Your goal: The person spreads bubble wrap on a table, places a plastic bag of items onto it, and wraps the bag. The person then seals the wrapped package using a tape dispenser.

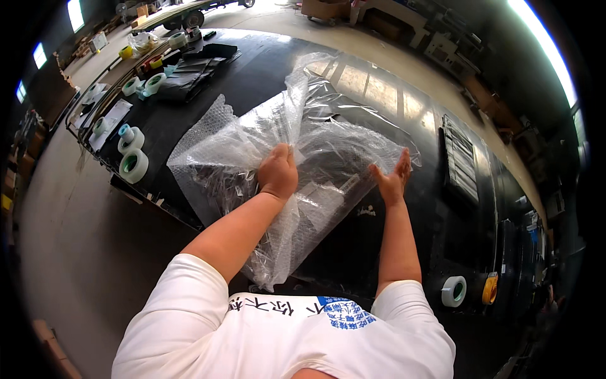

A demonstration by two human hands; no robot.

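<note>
A large sheet of clear bubble wrap (208,142) lies spread and partly folded on the black table (252,54). Under its layers is something glossy and see-through, whose kind I cannot make out. My left hand (278,170) is closed on a gathered fold of the bubble wrap near the middle. At the wrap's right edge, my right hand (394,178) has its thumb and fingers spread apart, up against or very close to the sheet. One corner of the wrap hangs over the table's near edge, toward my body.
Rolls of clear tape (134,165) stand along the table's left edge. Black folded sheets (192,76) lie at the far left, a black flat bundle (459,158) at the right. Nearer right are another tape roll (453,291) and a yellow roll (490,288). A cart (183,16) stands beyond.
</note>
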